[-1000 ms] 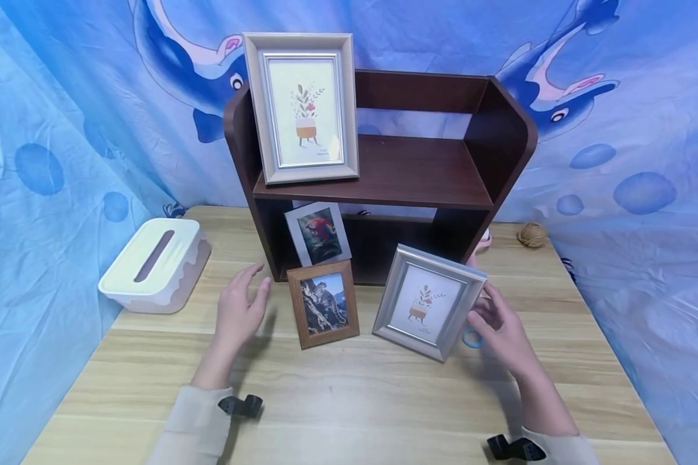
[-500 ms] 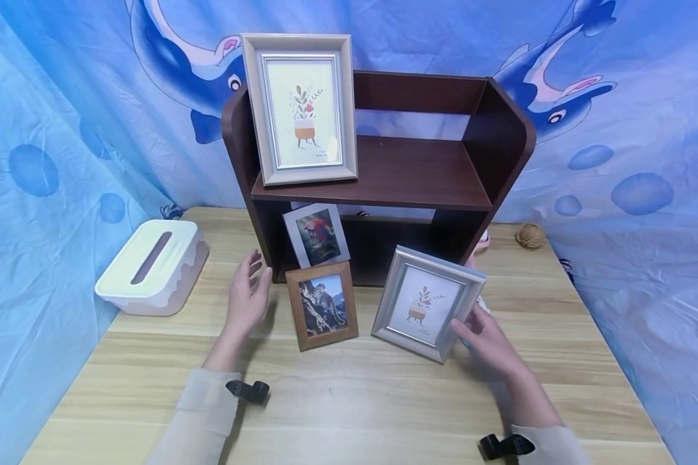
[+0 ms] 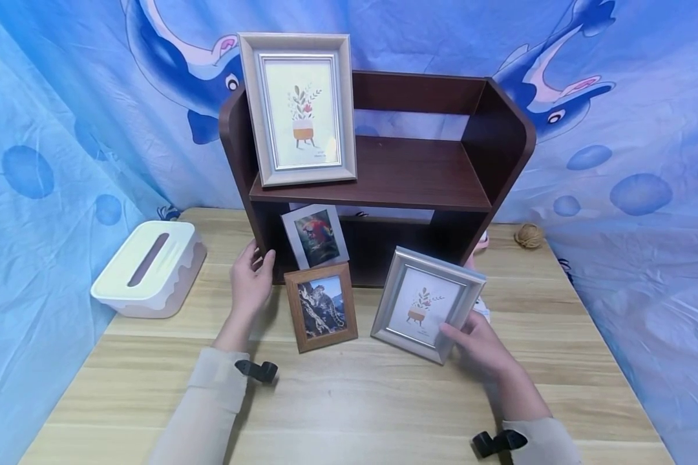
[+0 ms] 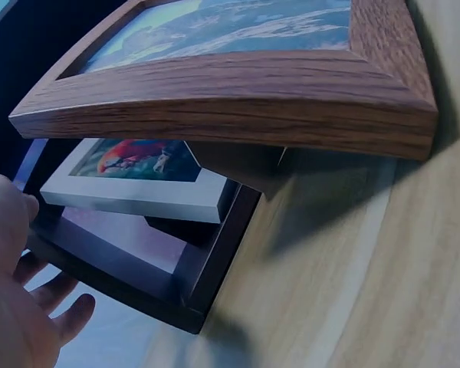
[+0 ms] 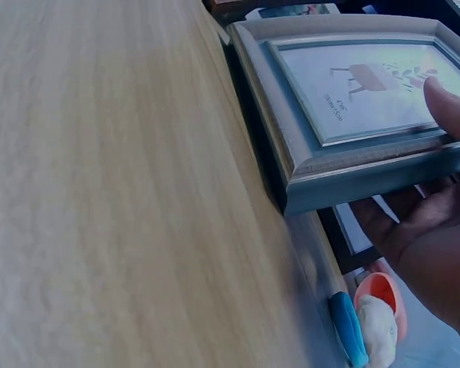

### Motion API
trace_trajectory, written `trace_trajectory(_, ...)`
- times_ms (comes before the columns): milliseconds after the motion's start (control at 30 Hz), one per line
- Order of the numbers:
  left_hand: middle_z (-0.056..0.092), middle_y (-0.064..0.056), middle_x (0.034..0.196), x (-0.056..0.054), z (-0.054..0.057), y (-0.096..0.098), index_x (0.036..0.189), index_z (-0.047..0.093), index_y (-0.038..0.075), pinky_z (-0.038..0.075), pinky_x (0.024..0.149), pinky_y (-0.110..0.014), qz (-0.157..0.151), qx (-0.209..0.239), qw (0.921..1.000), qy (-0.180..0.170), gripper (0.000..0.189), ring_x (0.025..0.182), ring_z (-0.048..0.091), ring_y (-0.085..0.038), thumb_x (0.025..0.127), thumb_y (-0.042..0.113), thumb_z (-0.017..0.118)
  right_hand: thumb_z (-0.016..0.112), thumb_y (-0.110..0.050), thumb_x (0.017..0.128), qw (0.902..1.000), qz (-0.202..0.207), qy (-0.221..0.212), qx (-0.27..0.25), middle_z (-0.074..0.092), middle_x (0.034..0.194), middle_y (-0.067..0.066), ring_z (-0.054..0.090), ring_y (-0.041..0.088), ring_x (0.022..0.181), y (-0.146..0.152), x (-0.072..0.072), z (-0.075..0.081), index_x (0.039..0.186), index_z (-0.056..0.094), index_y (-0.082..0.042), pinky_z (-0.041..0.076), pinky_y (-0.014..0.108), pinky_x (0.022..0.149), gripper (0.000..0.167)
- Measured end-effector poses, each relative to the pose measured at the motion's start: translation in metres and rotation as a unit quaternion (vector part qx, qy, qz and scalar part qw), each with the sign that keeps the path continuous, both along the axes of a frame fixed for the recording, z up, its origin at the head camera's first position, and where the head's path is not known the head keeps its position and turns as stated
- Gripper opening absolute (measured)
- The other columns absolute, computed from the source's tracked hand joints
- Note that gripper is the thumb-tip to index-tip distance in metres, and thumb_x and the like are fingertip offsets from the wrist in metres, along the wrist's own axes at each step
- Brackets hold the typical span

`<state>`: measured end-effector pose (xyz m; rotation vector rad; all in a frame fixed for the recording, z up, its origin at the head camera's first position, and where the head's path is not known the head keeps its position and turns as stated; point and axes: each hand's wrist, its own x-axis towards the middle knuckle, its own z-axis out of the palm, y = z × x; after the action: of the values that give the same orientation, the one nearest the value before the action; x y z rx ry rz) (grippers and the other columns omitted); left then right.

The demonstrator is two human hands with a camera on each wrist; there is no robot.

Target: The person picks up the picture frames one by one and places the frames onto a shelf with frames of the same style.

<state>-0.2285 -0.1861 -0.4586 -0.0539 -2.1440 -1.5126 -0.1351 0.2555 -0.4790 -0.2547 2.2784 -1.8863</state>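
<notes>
My right hand (image 3: 481,345) holds a silver picture frame (image 3: 421,302) by its right side, thumb over the front and fingers behind. The frame leans back on the table, a potted-plant print inside it. Beside the left panel of a dark brown shelf (image 3: 421,171), my left hand (image 3: 251,284) reaches with its thumb at the panel's front edge and loosely bent fingers along the outside. A wooden frame (image 4: 238,88) with a leopard picture stands near that hand. Behind it, a white frame (image 4: 130,195) with a parrot picture leans inside the lower shelf.
A large pale frame (image 3: 302,116) stands on the upper shelf at the left. The white-lidded tissue box (image 3: 151,268) sits at the table's left side. A twine ball (image 3: 529,236) lies back right. Pink and blue items (image 5: 379,295) are beyond the silver frame.
My right hand has moved left onto the silver frame, its thumb now over the front. My left hand has moved forward and right to the shelf's left panel. The frames stay in place.
</notes>
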Motion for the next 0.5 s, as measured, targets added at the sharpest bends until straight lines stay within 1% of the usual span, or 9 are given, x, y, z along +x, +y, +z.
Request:
trace_trajectory(33, 0.059, -0.027, 0.13, -0.001, 0.0, 0.001, 0.135, 0.058, -0.007, 0.055, 0.097, -0.049, 0.008, 0.004, 1.0, 0.002, 0.039, 0.119, 0.062, -0.043, 0.1, 0.008, 0.062, 0.061, -0.012, 0.101, 0.9998, 0.003, -0.001, -0.022, 0.057, 0.145, 0.012, 0.057, 0.007, 0.125, 0.0, 0.0, 0.0, 0.148, 0.041, 0.004, 0.041, 0.027, 0.11, 0.054)
trace_trajectory(100, 0.062, -0.027, 0.127, -0.002, 0.0, 0.002, 0.131, 0.062, -0.007, 0.057, 0.094, -0.048, 0.024, 0.01, 0.9997, 0.003, 0.035, 0.115, 0.065, -0.043, 0.099, 0.007, 0.064, 0.059, -0.006, 0.101, 0.9977, 0.007, 0.001, -0.067, 0.063, 0.138, 0.004, 0.061, 0.006, 0.12, 0.0, 0.0, -0.001, 0.145, 0.047, 0.002, 0.044, 0.02, 0.103, 0.047)
trace_trajectory(167, 0.064, -0.027, 0.125, -0.003, 0.0, 0.003, 0.126, 0.065, -0.007, 0.058, 0.091, -0.046, 0.036, 0.01, 0.9993, 0.003, 0.032, 0.112, 0.066, -0.042, 0.098, 0.007, 0.065, 0.056, -0.002, 0.102, 0.9941, 0.014, 0.005, -0.108, 0.067, 0.132, -0.003, 0.062, 0.008, 0.119, 0.001, 0.0, 0.0, 0.142, 0.052, -0.001, 0.047, 0.02, 0.102, 0.041)
trace_trajectory(233, 0.066, -0.026, 0.123, -0.003, 0.0, 0.004, 0.123, 0.068, -0.007, 0.059, 0.089, -0.044, 0.045, 0.01, 0.9989, 0.005, 0.029, 0.11, 0.068, -0.041, 0.097, 0.007, 0.067, 0.053, -0.001, 0.102, 0.9923, 0.015, 0.007, -0.123, 0.069, 0.127, -0.009, 0.063, 0.008, 0.117, 0.002, -0.001, 0.001, 0.137, 0.058, -0.008, 0.049, 0.02, 0.1, 0.036)
trace_trajectory(300, 0.068, -0.026, 0.121, -0.004, 0.0, 0.004, 0.121, 0.069, -0.006, 0.059, 0.088, -0.043, 0.046, 0.01, 0.9989, 0.005, 0.028, 0.109, 0.069, -0.04, 0.097, 0.008, 0.067, 0.051, -0.001, 0.103, 0.9908, 0.024, 0.016, -0.132, 0.069, 0.125, -0.01, 0.063, 0.008, 0.117, 0.005, -0.001, 0.001, 0.133, 0.063, -0.016, 0.048, 0.019, 0.1, 0.035)
trace_trajectory(400, 0.069, -0.026, 0.119, -0.004, -0.001, 0.004, 0.12, 0.069, -0.005, 0.059, 0.087, -0.04, 0.044, -0.004, 0.999, 0.003, 0.027, 0.108, 0.069, -0.038, 0.097, 0.01, 0.068, 0.045, -0.003, 0.106, 0.9849, 0.057, 0.031, -0.161, 0.069, 0.125, -0.009, 0.061, 0.005, 0.118, 0.011, -0.001, 0.0, 0.129, 0.065, -0.023, 0.046, 0.017, 0.1, 0.037)
trace_trajectory(500, 0.07, -0.026, 0.118, -0.005, -0.002, 0.003, 0.122, 0.069, -0.004, 0.058, 0.086, -0.038, 0.043, -0.021, 0.9989, 0.001, 0.028, 0.109, 0.069, -0.038, 0.098, 0.011, 0.068, 0.036, -0.005, 0.109, 0.9711, 0.11, 0.047, -0.207, 0.066, 0.132, -0.009, 0.055, 0.002, 0.125, 0.016, 0.0, 0.0, 0.132, 0.065, -0.024, 0.041, 0.016, 0.104, 0.041)
